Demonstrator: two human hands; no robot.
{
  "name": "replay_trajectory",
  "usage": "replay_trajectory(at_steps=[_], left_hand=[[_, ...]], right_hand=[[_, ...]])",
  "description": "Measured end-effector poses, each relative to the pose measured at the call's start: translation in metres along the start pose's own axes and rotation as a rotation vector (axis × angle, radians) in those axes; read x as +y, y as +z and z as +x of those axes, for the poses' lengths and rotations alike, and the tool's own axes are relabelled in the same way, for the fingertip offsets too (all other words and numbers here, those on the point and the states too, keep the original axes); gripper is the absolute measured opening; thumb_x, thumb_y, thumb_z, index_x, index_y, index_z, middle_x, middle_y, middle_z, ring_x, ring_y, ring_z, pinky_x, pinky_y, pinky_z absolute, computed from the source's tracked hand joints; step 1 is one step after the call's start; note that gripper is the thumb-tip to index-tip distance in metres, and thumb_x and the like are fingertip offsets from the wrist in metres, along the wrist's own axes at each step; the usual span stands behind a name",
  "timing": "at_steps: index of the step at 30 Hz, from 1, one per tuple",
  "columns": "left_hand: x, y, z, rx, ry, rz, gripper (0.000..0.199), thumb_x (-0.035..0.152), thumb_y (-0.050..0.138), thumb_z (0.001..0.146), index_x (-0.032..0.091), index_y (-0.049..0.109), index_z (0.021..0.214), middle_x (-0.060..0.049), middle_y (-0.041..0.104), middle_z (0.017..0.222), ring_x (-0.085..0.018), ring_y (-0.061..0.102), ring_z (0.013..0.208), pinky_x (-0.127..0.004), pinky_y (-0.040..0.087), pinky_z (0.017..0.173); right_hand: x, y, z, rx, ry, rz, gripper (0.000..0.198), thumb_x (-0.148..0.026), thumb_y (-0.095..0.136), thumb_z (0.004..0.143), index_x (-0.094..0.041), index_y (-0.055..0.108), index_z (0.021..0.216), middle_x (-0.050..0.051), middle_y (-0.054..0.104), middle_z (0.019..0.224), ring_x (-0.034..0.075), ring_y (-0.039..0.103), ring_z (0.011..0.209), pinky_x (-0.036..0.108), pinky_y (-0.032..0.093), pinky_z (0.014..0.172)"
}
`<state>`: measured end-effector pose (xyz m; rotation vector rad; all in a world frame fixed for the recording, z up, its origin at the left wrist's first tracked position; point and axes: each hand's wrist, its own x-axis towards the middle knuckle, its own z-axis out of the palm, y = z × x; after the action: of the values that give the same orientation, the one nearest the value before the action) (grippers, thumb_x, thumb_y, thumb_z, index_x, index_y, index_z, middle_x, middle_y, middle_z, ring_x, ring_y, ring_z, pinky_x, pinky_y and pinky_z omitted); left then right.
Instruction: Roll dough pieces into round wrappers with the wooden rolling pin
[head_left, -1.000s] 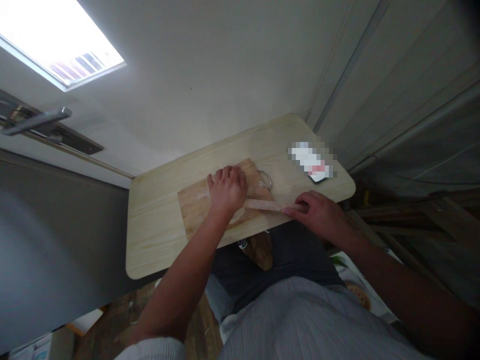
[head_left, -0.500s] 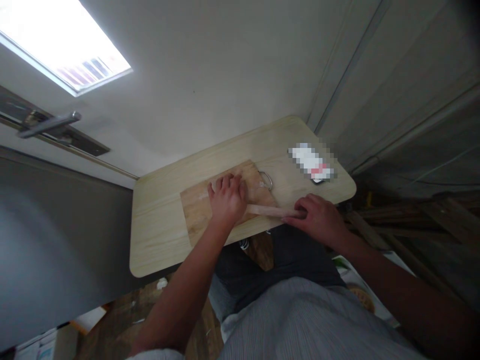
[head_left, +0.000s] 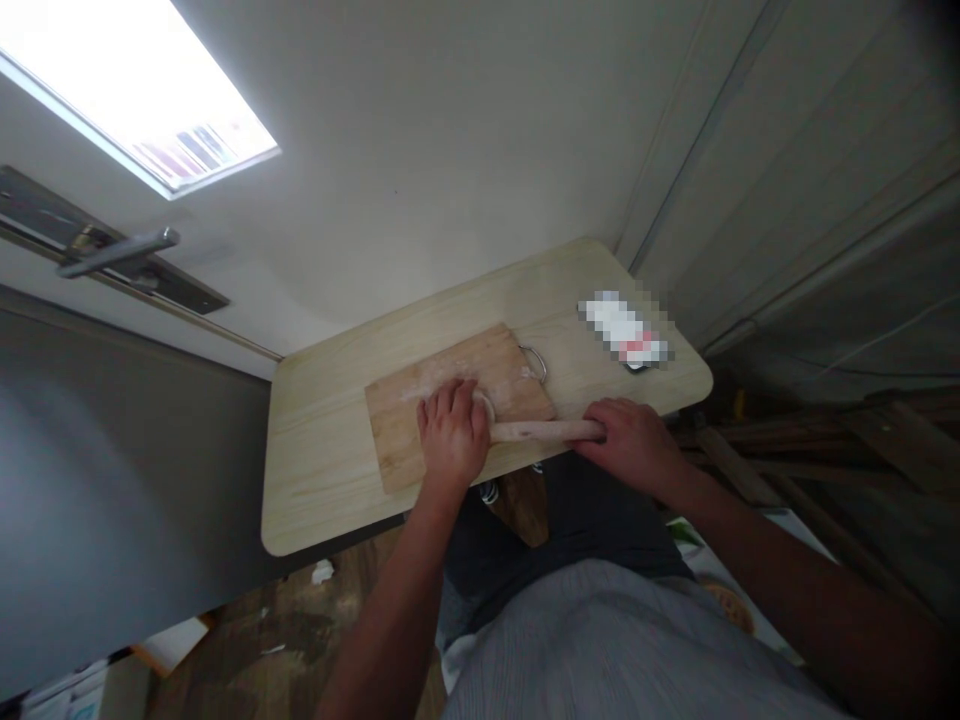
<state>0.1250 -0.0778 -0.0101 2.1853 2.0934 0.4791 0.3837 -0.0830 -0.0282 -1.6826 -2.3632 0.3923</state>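
My right hand (head_left: 630,440) is closed around the right end of a wooden rolling pin (head_left: 544,431). The pin lies along the near edge of a wooden cutting board (head_left: 401,445), its left end reaching my left hand (head_left: 454,430). That hand is palm down on the board, its fingers bent and close together over a pale piece of dough (head_left: 486,404). Only a curved rim of the dough shows beside the index finger; the rest is under the hand. White flour (head_left: 435,378) is smeared on the board around the fingertips.
The board rests on a light wooden table (head_left: 315,450) against a white door with a metal handle (head_left: 124,252). A metal ring (head_left: 536,362) is fixed at the board's right end. A phone (head_left: 626,330), its screen blurred, lies at the table's right.
Both hands have shifted slightly. The rolling pin has come a little nearer to me and lies more level, and the dough's pale rim now shows beside my left hand.
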Motion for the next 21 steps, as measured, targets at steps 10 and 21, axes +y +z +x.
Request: replay_trajectory(at_steps=[10,21], left_hand=[[-0.025,0.005,-0.030,0.138,-0.032,-0.158,0.045,0.042,0.037,0.102,0.019,0.049,0.139,-0.015,0.057,0.140,-0.028,0.046,0.135,-0.050,0.032,0.115],[-0.046,-0.008,-0.038,0.081,-0.021,-0.084,0.060,0.050,0.068,0.084,0.025,0.049,0.135,-0.012,0.060,0.136,-0.033,0.051,0.131,-0.054,0.033,0.113]], right_hand=[[0.011,0.000,0.008,-0.062,-0.016,0.069,0.024,-0.046,0.066,0.082,-0.022,0.066,0.079,0.003,0.068,0.075,0.021,0.062,0.071,0.031,0.037,0.065],[0.012,0.003,0.010,-0.057,0.071,0.091,0.031,-0.054,0.065,0.081,-0.024,0.065,0.074,0.002,0.067,0.070,0.019,0.059,0.066,0.029,0.033,0.059]])
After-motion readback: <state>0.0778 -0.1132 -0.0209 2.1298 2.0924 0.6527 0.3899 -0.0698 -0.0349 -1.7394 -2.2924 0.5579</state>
